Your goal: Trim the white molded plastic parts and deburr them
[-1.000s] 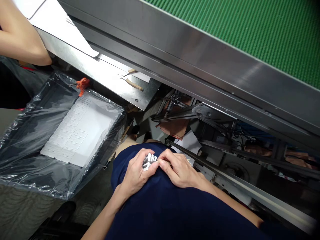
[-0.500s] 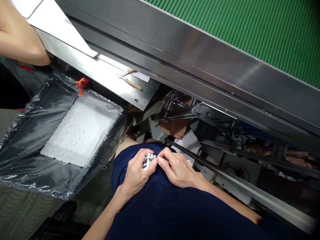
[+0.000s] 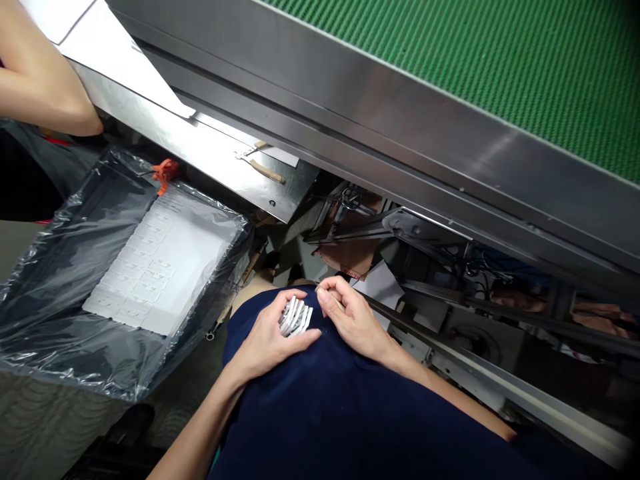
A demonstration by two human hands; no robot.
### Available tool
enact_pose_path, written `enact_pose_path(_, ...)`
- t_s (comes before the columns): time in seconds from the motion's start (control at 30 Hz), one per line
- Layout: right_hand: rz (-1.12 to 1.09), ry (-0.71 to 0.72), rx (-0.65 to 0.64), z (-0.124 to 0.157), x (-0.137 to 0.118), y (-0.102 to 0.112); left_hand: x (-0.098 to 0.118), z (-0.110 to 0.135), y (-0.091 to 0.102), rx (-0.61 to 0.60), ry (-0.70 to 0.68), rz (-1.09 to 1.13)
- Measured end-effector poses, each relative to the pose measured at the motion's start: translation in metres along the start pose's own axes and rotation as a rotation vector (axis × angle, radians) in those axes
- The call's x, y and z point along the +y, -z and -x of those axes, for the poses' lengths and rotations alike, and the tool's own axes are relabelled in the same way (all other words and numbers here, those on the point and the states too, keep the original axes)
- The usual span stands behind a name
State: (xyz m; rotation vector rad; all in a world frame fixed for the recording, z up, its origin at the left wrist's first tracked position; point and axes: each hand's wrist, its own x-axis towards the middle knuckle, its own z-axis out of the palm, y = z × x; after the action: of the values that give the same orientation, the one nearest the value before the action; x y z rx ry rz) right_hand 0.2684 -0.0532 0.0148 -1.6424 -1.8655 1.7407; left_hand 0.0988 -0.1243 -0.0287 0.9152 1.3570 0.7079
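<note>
Over my lap, my left hand [image 3: 273, 337] is closed round several small flat white pieces [image 3: 295, 316], stacked on edge between thumb and fingers. Just to their right, a short gap apart, my right hand [image 3: 356, 319] is in a pinch, fingers curled against the thumb. A thin light edge shows between those fingers, too small to name. Both hands are in front of dark blue clothing [image 3: 320, 400].
At left, a plastic-lined bin [image 3: 45, 307] holds rows of white pieces on a sheet [image 3: 190, 267], with an orange clamp [image 3: 164, 175] on its rim. Cutters [image 3: 265, 170] lie on a metal shelf [image 3: 220, 170] below a green conveyor belt [image 3: 490, 73]. A co-worker's arm [image 3: 45, 87] rests at upper left.
My right hand has drawn slightly up and away from the white pieces in my left hand. My left thumb has spread outward, showing more of the stack.
</note>
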Motion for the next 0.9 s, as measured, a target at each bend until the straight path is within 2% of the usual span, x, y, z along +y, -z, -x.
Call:
enact_pose_path(0.07, -0.031, -0.010, 0.028, -0.005, 0.002, 0.001, 0.000, -0.008, 0.008, 0.031, 0.095, 0.251)
enact_pose_path(0.2, -0.042, -0.008, 0.066, -0.014, 0.006, 0.001, 0.002, -0.026, 0.024, 0.128, 0.246, 0.955)
enact_pose_path(0.3, -0.049, -0.015, 0.084, -0.022, 0.008, 0.000, 0.006, -0.034, 0.031, 0.104, 0.270, 1.230)
enact_pose_path(0.43, -0.145, -0.026, 0.103, -0.036, 0.012, 0.002, 0.009, -0.038, 0.034, 0.080, 0.215, 1.342)
enact_pose_path(0.67, -0.188, -0.046, 0.124, -0.062, 0.022, 0.006, 0.008, -0.036, 0.039, 0.145, 0.152, 1.337)
enact_pose_path(0.77, -0.254, -0.105, 0.136, -0.084, 0.026, 0.001, 0.008, -0.034, 0.042, 0.153, 0.138, 1.343)
enact_pose_path(0.9, -0.319, -0.167, 0.208, -0.129, 0.027, -0.008, 0.006, -0.033, 0.044, 0.151, 0.116, 1.355)
